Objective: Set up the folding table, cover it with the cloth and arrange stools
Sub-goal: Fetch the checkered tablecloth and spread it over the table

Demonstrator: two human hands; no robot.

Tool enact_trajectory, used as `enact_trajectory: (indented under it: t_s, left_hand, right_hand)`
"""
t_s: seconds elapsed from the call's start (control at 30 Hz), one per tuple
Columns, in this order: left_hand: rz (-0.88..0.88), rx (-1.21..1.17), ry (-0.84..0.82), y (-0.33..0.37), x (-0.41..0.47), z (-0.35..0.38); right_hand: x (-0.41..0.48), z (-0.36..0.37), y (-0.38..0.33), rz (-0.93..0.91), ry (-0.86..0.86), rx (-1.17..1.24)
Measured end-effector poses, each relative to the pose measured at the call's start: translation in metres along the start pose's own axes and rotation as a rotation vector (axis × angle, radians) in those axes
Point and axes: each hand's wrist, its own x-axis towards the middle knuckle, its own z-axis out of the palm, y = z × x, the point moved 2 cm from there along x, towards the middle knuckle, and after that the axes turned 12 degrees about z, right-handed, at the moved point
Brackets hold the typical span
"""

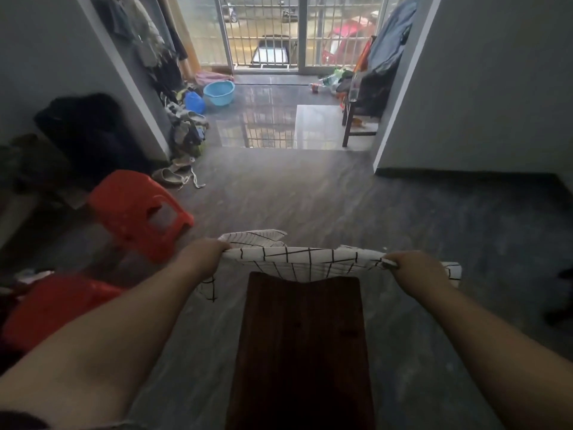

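Observation:
A dark wooden folding table [302, 342] stands in front of me with its top flat. Over its far edge I hold a white cloth with a black grid pattern [307, 260], stretched between both hands. My left hand [203, 256] grips the cloth's left end and my right hand [415, 268] grips its right end. The cloth hangs bunched and covers only the table's far edge. A red plastic stool [136, 212] lies tipped on the floor to the left. A second red stool [52, 308] sits nearer, partly hidden behind my left forearm.
Piles of clothes and shoes [186, 135] line the left wall. A blue basin [218, 93] stands near the barred balcony door. A wooden chair [356, 119] loaded with clothes stands at the right of the doorway. Grey floor [310, 197] stretches ahead.

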Motion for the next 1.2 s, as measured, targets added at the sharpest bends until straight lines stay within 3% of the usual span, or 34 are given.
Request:
enact_trajectory:
  t_s: [0.23, 0.53, 0.8, 1.2]
  left_hand:
    - [0.006, -0.022, -0.127, 0.001, -0.044, 0.069]
    - [0.037, -0.130, -0.152, -0.002, -0.120, 0.144]
    - [0.097, -0.153, -0.125, -0.004, -0.203, 0.207]
    - [0.070, -0.115, -0.197, 0.005, -0.276, 0.345]
  right_hand:
    - [-0.056, 0.067, 0.007, -0.050, -0.125, -0.082]
    - [-0.156, 0.118, 0.010, 0.018, -0.270, 0.062]
    - [-0.256, 0.164, -0.002, 0.069, -0.217, 0.091]
    - [-0.330, 0.281, 0.021, 0.164, -0.326, 0.091]
